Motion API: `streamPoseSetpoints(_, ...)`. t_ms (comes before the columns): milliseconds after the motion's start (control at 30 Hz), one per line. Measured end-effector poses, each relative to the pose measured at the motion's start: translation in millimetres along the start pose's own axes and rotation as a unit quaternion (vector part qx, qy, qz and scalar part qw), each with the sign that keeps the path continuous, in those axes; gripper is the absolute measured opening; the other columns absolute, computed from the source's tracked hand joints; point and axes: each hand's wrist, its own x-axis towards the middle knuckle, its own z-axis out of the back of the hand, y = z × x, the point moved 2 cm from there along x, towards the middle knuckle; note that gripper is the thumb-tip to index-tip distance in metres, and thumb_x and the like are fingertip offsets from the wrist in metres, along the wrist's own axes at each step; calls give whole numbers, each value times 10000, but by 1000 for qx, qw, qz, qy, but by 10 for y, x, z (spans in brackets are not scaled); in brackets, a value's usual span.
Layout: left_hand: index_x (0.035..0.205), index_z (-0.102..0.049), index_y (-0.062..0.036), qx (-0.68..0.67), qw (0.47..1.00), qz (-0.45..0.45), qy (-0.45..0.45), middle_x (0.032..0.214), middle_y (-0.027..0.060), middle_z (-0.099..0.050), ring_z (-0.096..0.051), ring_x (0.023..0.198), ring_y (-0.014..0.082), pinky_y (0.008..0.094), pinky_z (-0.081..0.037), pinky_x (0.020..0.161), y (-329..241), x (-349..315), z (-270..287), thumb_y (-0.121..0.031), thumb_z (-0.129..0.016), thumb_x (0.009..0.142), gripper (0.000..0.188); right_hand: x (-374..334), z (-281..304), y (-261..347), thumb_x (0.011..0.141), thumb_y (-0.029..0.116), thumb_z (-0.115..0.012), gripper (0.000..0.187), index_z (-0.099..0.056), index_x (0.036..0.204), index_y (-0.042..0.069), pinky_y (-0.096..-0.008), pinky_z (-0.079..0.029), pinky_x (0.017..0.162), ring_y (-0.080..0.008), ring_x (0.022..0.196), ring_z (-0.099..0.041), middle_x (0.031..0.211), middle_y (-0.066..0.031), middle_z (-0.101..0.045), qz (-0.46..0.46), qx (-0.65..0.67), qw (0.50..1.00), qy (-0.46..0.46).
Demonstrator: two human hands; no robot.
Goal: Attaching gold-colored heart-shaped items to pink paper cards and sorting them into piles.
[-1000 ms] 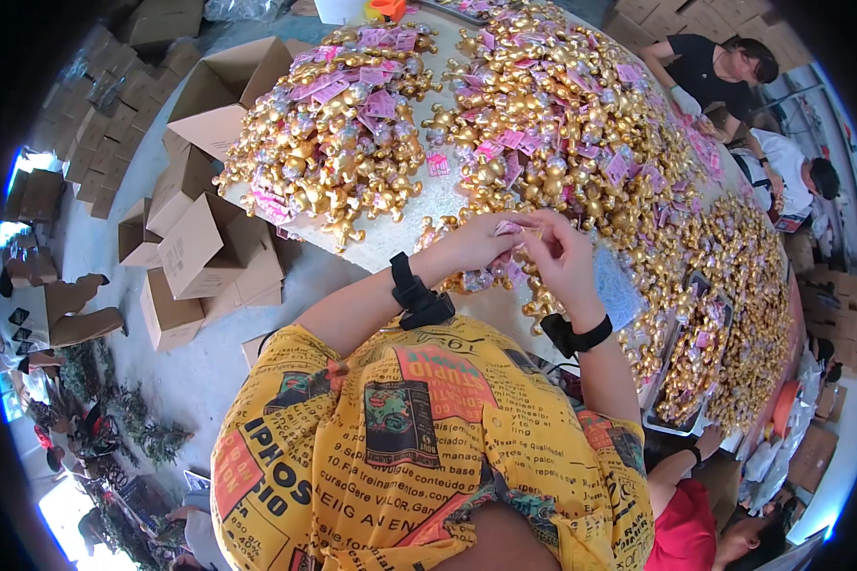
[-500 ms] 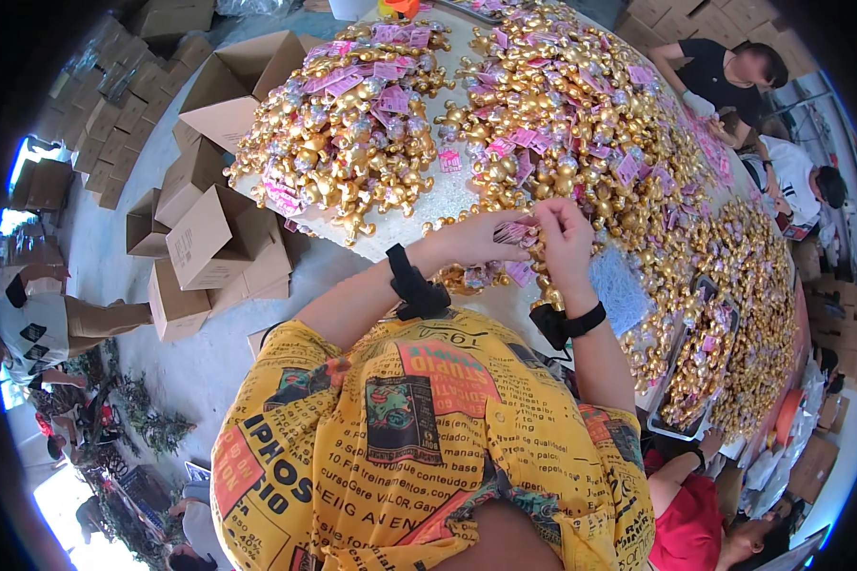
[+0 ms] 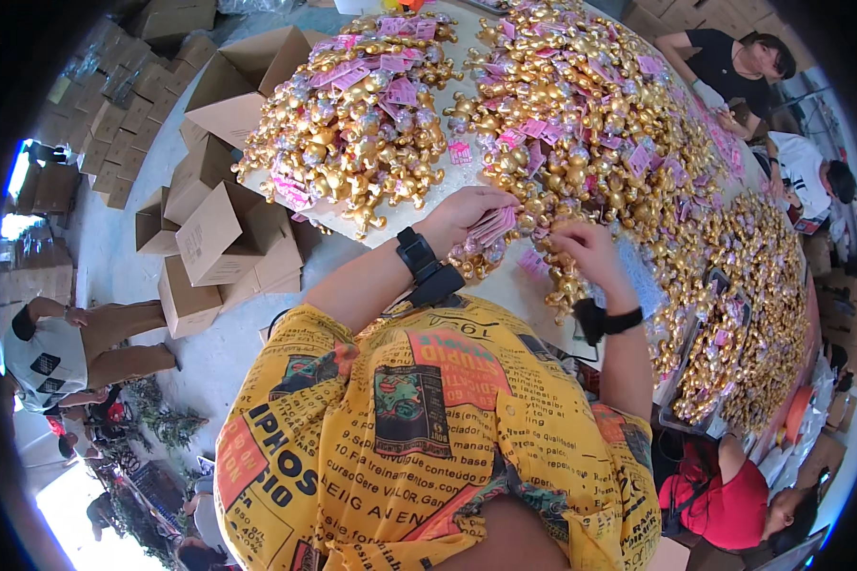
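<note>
My left hand (image 3: pixel 467 215) is closed around a fanned stack of pink cards (image 3: pixel 492 226), at the near edge of the table. To its right, my right hand (image 3: pixel 588 251) has its thumb and fingers pinched together at the near side of a heap of small shiny gold figurines (image 3: pixel 562 124). Whatever sits in that pinch is too small to make out. Several gold figurines (image 3: pixel 564 290) lie just below the right fingers. A loose pink card (image 3: pixel 533 263) rests between the two hands. Many figurines in the heap carry pink cards.
A second heap of gold figurines (image 3: pixel 352 143) covers the table's left part. Pale blue shredded filler (image 3: pixel 643 276) lies beside my right wrist. A tray of figurines (image 3: pixel 705 352) stands farther right. Open cardboard boxes (image 3: pixel 221 233) sit on the floor at left. Other people work along the right side.
My hands have moved apart: the left slightly back left with the pink cards, the right lower and to the right. At far left a person has shifted; one at far right has raised their head.
</note>
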Motion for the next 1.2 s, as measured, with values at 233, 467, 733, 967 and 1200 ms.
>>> streamPoseSetpoints(233, 979, -619, 25, 16, 1000, -23, -13, 860, 81, -644, -617, 750, 133, 245, -506, 654, -41, 79, 112, -136, -578, 861, 204, -351, 597, -233, 785, 125, -627, 132, -658, 833, 6, -243, -420, 539, -105, 610, -555, 680, -39, -601, -70, -2, 991, -116)
streamPoseSetpoints(467, 932, -611, 14, 307, 930, -190, -74, 855, 69, -641, -601, 796, 136, 262, -476, 688, -190, -71, 43, -138, -547, 876, 174, 118, -184, 544, 777, 160, -612, 118, -651, 804, 52, -327, -462, 611, -266, 690, -593, 783, -99, -622, 106, -52, 993, -27)
streamPoseSetpoints(733, 842, -500, -30, 375, 875, -287, -108, 634, 4, -499, -451, 580, 61, 216, -379, 515, -164, -145, -166, -146, -476, 906, 134, 299, -316, 669, 777, 150, -605, 108, -640, 819, 57, -335, -461, 591, -259, 665, -589, 766, -90, -599, 138, -74, 983, -90)
streamPoseSetpoints(967, 825, -486, -34, 342, 898, -264, -87, 607, -23, -435, -370, 527, 49, 217, -318, 463, -156, -90, -142, -154, -472, 908, 146, 130, 66, 432, 779, 78, -626, 95, -629, 822, -7, -254, -429, 563, -141, 612, -550, 704, -64, -572, 88, 12, 984, -155)
streamPoseSetpoints(1200, 830, -487, -39, 328, 905, -257, -85, 601, -25, -431, -365, 510, 52, 217, -316, 456, -129, -18, -59, -161, -477, 906, 144, -18, 265, 486, 782, 68, -619, 79, -629, 816, -2, -276, -435, 568, -177, 612, -549, 724, -78, -550, 79, -67, 974, -200)
